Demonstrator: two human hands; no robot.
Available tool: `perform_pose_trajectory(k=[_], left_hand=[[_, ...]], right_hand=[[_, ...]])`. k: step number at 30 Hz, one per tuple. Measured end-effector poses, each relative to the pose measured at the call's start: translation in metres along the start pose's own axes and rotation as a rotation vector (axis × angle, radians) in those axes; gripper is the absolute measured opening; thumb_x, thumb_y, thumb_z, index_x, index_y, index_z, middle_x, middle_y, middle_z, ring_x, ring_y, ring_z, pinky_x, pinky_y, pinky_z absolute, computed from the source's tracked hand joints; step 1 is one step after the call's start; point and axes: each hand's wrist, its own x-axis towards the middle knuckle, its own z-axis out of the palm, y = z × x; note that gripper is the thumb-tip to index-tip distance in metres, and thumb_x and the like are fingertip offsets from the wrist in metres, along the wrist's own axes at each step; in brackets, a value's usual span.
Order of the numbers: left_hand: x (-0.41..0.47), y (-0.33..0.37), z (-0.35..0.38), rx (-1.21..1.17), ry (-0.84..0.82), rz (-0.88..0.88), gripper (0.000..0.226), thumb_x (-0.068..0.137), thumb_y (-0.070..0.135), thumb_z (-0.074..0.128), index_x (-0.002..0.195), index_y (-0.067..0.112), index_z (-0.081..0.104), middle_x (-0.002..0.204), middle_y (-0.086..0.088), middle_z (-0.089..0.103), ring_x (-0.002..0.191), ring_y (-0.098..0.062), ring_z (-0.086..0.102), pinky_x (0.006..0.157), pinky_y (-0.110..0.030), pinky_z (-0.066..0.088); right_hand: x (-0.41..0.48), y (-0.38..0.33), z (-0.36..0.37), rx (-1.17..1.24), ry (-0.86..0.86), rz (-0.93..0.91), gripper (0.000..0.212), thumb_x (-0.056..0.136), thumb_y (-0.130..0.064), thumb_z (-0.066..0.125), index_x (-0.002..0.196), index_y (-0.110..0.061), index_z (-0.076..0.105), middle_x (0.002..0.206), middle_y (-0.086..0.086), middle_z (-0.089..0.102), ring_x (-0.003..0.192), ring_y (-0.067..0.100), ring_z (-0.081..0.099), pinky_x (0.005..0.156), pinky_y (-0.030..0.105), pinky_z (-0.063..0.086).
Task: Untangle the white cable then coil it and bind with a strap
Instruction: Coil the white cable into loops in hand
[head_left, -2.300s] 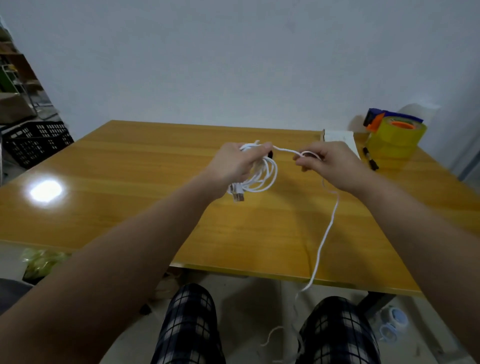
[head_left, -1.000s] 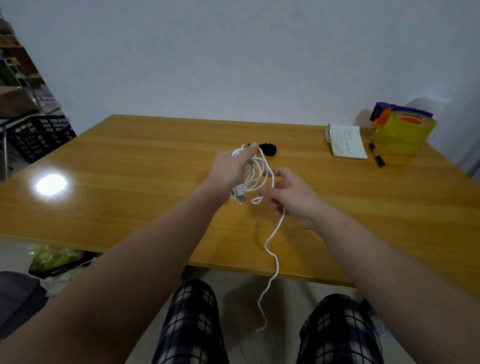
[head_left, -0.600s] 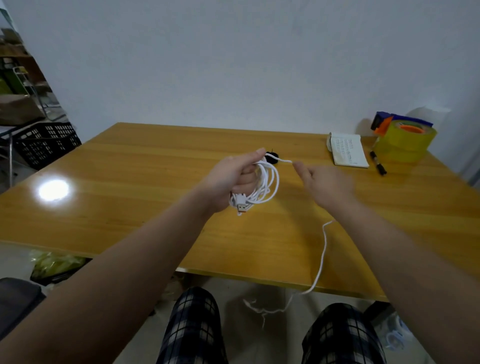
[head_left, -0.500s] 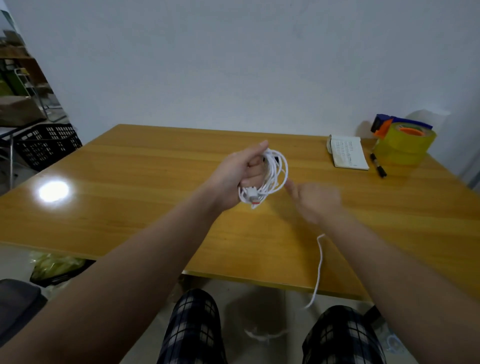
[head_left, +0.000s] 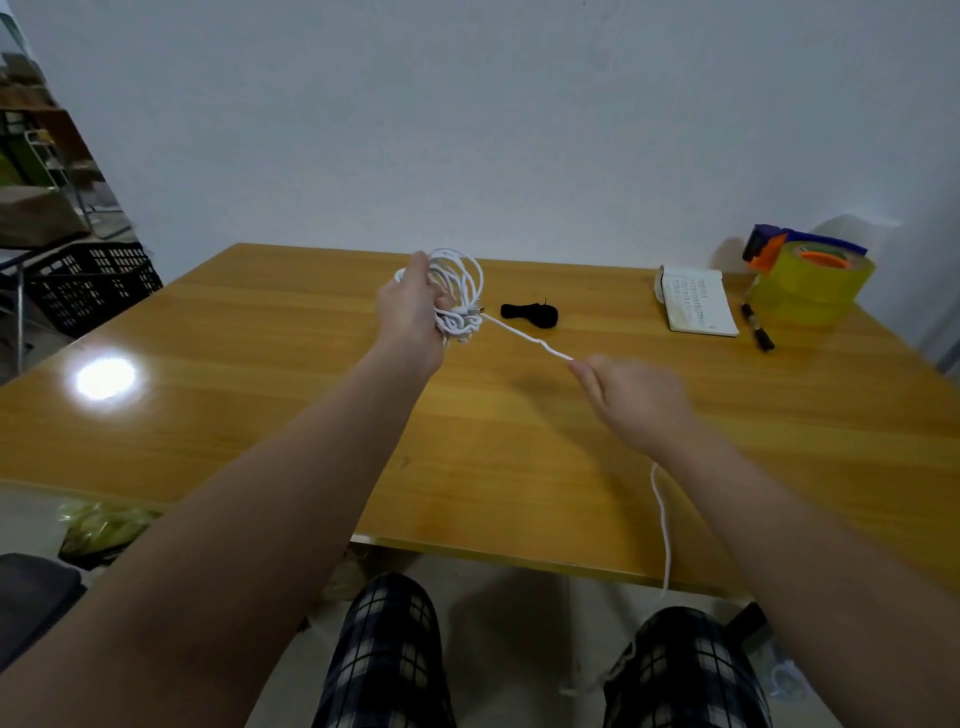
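My left hand is raised over the wooden table and grips a bundle of loops of the white cable. A taut stretch of the cable runs from the bundle down and right to my right hand, which pinches it between the fingers. The loose tail drops from under my right wrist past the table's front edge toward my lap. A black strap lies on the table just right of the bundle, apart from both hands.
At the back right lie a small notebook, a black marker and a yellow tape roll in a dispenser. A black crate stands on the floor at the left. My knees in checked trousers are below the table edge.
My left hand has lifted the coil higher and farther away. My right hand has slid down the cable and pulled a stretch taut to the right. The black strap is uncovered.
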Motion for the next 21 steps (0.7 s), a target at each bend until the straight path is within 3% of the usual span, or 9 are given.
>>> perform_pose_trajectory(k=[4,7,10,12,14,19,21], left_hand=[[-0.006,-0.006,0.004,0.109,-0.049,-0.007,0.028,0.097,0.021,0.049,0.072,0.012,0.042,0.045,0.003,0.034,0.031,-0.007,0.033,0.048,-0.022,0.04],[-0.011,-0.011,0.005,0.131,-0.148,-0.079,0.032,0.098,0.021,0.048,0.069,0.011,0.041,0.047,0.003,0.031,0.033,-0.008,0.032,0.039,-0.016,0.032],[-0.02,-0.017,0.008,0.183,-0.32,-0.168,0.034,0.1,0.021,0.044,0.067,0.013,0.038,0.047,0.0,0.046,0.037,-0.011,0.035,0.044,-0.019,0.032],[-0.024,-0.017,0.01,0.255,-0.422,-0.188,0.034,0.1,0.022,0.043,0.068,0.013,0.039,0.071,-0.012,0.068,0.041,-0.012,0.039,0.051,-0.026,0.037],[-0.028,-0.016,0.011,0.331,-0.493,-0.183,0.032,0.1,0.022,0.042,0.07,0.011,0.04,0.098,-0.02,0.07,0.045,-0.013,0.041,0.055,-0.031,0.037],[-0.03,-0.018,0.012,0.595,-0.486,-0.054,0.029,0.1,0.024,0.043,0.077,0.007,0.05,0.108,-0.019,0.067,0.054,-0.013,0.053,0.067,-0.034,0.042],[-0.027,-0.018,0.013,0.632,-0.421,-0.04,0.025,0.1,0.023,0.043,0.093,0.002,0.055,0.109,-0.016,0.063,0.067,-0.016,0.059,0.073,-0.035,0.05]], right_hand=[[-0.004,0.0,0.003,0.177,-0.059,0.025,0.034,0.102,-0.037,0.024,0.13,-0.028,0.043,0.091,0.002,0.063,0.084,0.027,0.06,0.061,0.032,0.036],[-0.004,0.006,0.008,0.05,-0.061,0.004,0.035,0.1,-0.017,0.034,0.131,-0.029,0.044,0.113,0.003,0.056,0.086,0.026,0.058,0.058,0.033,0.042],[-0.001,0.006,0.008,-0.064,-0.099,0.041,0.043,0.093,-0.004,0.04,0.129,-0.026,0.048,0.113,0.004,0.045,0.081,0.026,0.056,0.05,0.029,0.03],[0.001,0.001,0.006,-0.115,-0.115,0.042,0.048,0.094,-0.007,0.038,0.136,-0.031,0.042,0.106,0.005,0.046,0.076,0.027,0.056,0.048,0.028,0.025],[0.0,-0.005,0.005,-0.194,-0.137,0.018,0.052,0.096,-0.009,0.035,0.141,-0.036,0.033,0.099,0.005,0.049,0.08,0.027,0.06,0.05,0.029,0.028],[-0.005,-0.025,0.001,-0.258,-0.199,-0.009,0.06,0.096,-0.006,0.03,0.146,-0.037,0.021,0.111,0.005,0.059,0.098,0.028,0.063,0.063,0.031,0.035],[-0.008,-0.036,-0.009,-0.258,-0.301,-0.103,0.065,0.095,-0.005,0.028,0.147,-0.041,0.013,0.115,0.005,0.06,0.103,0.027,0.061,0.067,0.032,0.035]])
